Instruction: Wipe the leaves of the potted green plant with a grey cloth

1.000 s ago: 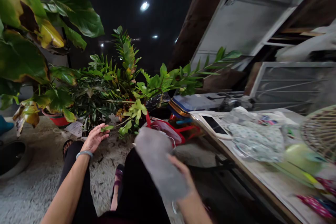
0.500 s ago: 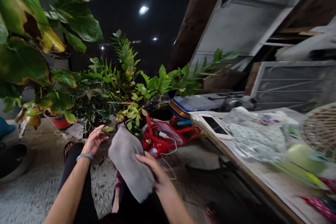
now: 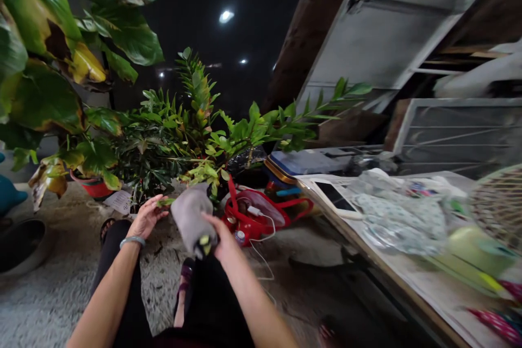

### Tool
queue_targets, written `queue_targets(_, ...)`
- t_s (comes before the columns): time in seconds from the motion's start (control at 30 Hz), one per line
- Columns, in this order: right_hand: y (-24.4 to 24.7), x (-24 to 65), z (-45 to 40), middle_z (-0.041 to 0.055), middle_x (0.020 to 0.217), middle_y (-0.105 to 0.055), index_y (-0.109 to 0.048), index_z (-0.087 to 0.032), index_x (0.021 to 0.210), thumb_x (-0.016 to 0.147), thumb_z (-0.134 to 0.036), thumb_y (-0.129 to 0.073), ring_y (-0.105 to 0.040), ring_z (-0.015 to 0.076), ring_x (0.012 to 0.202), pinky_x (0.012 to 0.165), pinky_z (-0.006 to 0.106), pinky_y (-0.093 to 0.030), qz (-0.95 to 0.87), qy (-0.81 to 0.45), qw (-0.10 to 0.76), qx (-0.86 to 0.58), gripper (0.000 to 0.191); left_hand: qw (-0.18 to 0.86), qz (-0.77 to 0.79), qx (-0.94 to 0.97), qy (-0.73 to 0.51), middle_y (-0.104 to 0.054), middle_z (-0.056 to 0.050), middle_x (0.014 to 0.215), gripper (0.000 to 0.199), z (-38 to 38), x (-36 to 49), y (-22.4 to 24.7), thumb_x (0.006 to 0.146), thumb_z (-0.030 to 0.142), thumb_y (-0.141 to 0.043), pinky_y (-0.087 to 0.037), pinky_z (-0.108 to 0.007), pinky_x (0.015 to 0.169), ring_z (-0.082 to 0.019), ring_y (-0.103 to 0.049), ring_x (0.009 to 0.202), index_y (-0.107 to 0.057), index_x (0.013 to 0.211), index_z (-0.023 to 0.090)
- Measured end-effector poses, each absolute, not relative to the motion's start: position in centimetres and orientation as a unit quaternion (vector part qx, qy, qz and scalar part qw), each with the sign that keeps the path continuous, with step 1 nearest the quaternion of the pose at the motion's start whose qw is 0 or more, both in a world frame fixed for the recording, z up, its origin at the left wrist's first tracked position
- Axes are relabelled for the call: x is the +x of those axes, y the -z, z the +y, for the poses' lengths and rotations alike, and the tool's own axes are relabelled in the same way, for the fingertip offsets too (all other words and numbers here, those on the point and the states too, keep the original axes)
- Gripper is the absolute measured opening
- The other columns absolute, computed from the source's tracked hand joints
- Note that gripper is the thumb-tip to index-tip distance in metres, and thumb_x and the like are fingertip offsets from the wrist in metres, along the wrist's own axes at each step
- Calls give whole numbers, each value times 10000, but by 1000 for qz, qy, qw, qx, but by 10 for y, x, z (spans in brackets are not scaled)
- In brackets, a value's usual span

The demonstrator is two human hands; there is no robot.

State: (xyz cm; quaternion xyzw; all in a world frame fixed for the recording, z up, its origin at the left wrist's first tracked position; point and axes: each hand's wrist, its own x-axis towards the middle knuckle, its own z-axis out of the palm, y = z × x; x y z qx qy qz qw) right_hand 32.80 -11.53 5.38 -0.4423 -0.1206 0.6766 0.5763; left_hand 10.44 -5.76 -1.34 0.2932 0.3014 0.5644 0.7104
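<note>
My left hand (image 3: 147, 218), with a pale bangle at the wrist, pinches a small green leaf (image 3: 165, 203) at its fingertips, beside the dark-leaved plant (image 3: 144, 166). In my right hand (image 3: 222, 236) is a grey cloth (image 3: 190, 217), bunched up and slightly blurred. A yellow and black patch shows at the cloth's lower end. The cloth hangs just right of the leaf, in front of the leafy green plant (image 3: 204, 168). Behind my right hand stands a red bag (image 3: 253, 225) with a white cable coming out of it.
To the right runs a table (image 3: 383, 277) bearing a white phone (image 3: 334, 197), plastic bags and a fan (image 3: 497, 206). Large yellowing leaves (image 3: 44, 98) overhang the left side. A red pot (image 3: 93, 187) and a dark basin (image 3: 24, 244) stand on the floor.
My right hand has moved left and up with the cloth, which now looks more bunched and shows its yellow and black patch. The left hand has stayed at the leaf.
</note>
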Motion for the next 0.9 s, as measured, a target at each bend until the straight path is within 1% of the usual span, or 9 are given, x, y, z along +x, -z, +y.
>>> queue_targets(0.1, -42, 344, -172, 56, 848, -806, -770, -197, 818, 562, -236, -915, -743, 244, 739, 641, 306, -588, -200, -670, 512, -500, 297, 707, 311, 301, -559, -758, -122, 1197, 414, -56, 100, 17, 712, 339, -873, -550, -390, 897, -275, -716, 1030, -796, 1087, 182)
queue_targets(0.17, -50, 377, -186, 52, 849, -806, -776, -231, 813, 574, -250, -917, -742, 250, 723, 622, 318, -585, -213, -613, 563, -512, 278, 710, 312, 310, -550, -744, -139, 1230, 412, -56, 98, 18, 729, 314, -860, -544, -393, 906, -282, -716, 1043, -791, 1107, 166)
queue_targets(0.27, -74, 418, -156, 12, 761, -787, -740, -273, 742, 618, -304, -863, -737, 235, 697, 627, 330, -604, -177, -512, 683, -489, 177, 713, 307, 318, -545, -734, -154, 1247, 397, -56, 99, 19, 741, 282, -848, -539, -396, 913, -287, -719, 1047, -788, 1113, 156)
queue_targets(0.4, -90, 394, -86, -25, 645, -747, -704, -260, 723, 667, -357, -779, -733, 214, 682, 687, 341, -630, -132, -501, 737, -434, 135, 715, 303, 316, -544, -759, -140, 1162, 396, -58, 102, 19, 734, 294, -853, -543, -387, 894, -282, -723, 1029, -791, 1102, 161)
queue_targets(0.47, -81, 359, -79, -14, 652, -754, -701, -240, 729, 631, -323, -803, -729, 220, 666, 671, 344, -621, -135, -550, 697, -440, 164, 713, 307, 312, -548, -759, -126, 1164, 398, -58, 102, 20, 724, 319, -858, -547, -383, 876, -277, -722, 1012, -794, 1088, 173)
queue_targets(0.6, -51, 308, -131, 53, 783, -791, -752, -176, 825, 555, -319, -889, -738, 265, 733, 694, 363, -580, -284, -684, 469, -482, 335, 694, 330, 301, -565, -753, -113, 1177, 386, -56, 98, 25, 728, 389, -843, -548, -378, 866, -260, -708, 990, -794, 1054, 188)
queue_targets(0.67, -48, 306, -162, 51, 818, -790, -763, -169, 866, 539, -301, -904, -733, 273, 785, 729, 362, -564, -348, -700, 399, -480, 380, 693, 335, 302, -563, -749, -122, 1183, 413, -52, 96, 28, 722, 397, -840, -545, -392, 867, -270, -704, 992, -781, 1073, 188)
queue_targets(0.8, -84, 319, -174, 24, 795, -771, -743, -199, 892, 560, -328, -911, -717, 252, 753, 698, 340, -548, -367, -695, 423, -450, 394, 670, 365, 263, -591, -746, -109, 1164, 502, -43, 94, 32, 679, 343, -860, -522, -423, 903, -287, -706, 978, -715, 1138, 203)
queue_targets(0.9, -118, 310, -140, 31, 830, -782, -732, -216, 965, 564, -384, -920, -723, 252, 739, 700, 350, -556, -342, -677, 499, -420, 474, 615, 357, 198, -675, -755, -47, 1064, 349, -38, 87, 32, 637, 248, -848, -513, -412, 918, -258, -703, 949, -677, 941, 225)
